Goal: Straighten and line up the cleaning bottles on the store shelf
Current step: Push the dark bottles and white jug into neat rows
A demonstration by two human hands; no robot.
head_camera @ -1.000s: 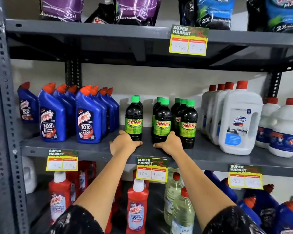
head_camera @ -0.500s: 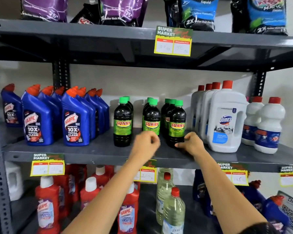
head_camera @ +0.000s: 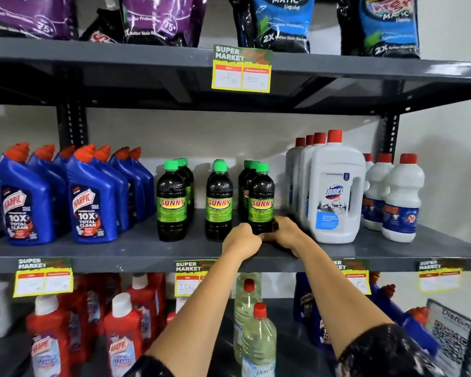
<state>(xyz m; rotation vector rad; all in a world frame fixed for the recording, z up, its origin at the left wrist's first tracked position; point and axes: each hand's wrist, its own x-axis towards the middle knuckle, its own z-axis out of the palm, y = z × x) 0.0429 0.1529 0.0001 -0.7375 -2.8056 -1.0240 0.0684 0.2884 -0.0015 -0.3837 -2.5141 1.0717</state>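
Note:
Three short rows of dark Sunny bottles with green caps stand on the grey middle shelf (head_camera: 120,251). The left front bottle (head_camera: 172,202) and the middle front bottle (head_camera: 219,204) stand upright and untouched. Both hands grip the base of the right front Sunny bottle (head_camera: 261,200). My left hand (head_camera: 242,242) wraps it from the left. My right hand (head_camera: 287,232) holds it from the right. The bottle's foot is hidden behind my fingers.
Blue Harpic bottles (head_camera: 91,197) fill the shelf's left part. White Domex jugs (head_camera: 335,189) and smaller white bottles (head_camera: 400,200) stand close on the right. Detergent pouches (head_camera: 280,20) sit on the top shelf; red Harpic bottles (head_camera: 123,341) and clear bottles (head_camera: 259,341) below.
Both hands left the left and middle Sunny rows and moved right. They have closed on the base of the right front Sunny bottle.

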